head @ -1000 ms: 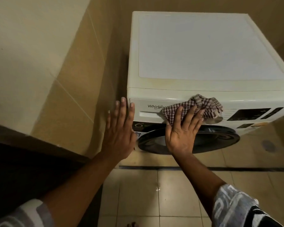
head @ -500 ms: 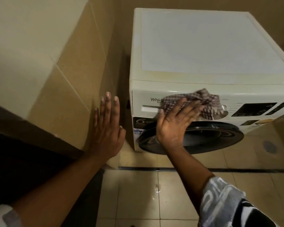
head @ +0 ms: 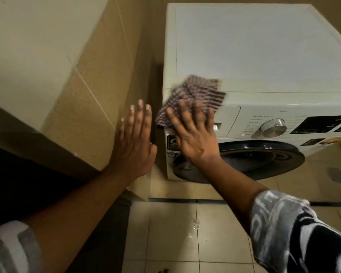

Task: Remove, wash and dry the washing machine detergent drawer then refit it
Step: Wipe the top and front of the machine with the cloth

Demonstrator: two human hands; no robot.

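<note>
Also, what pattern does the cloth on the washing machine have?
The cloth has a small dark-and-light check, seen in the head view, though blurred.

The blurred cloth [head: 193, 97] hides the left end of the detergent drawer [head: 227, 119]; dial labels [head: 257, 119] are unreadable.

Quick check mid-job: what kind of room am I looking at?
Probably a home laundry or utility corner: a front-loading washing machine stands on a tiled floor, close beside a tiled wall. The right hand presses a checked cloth against the machine's front.
</note>
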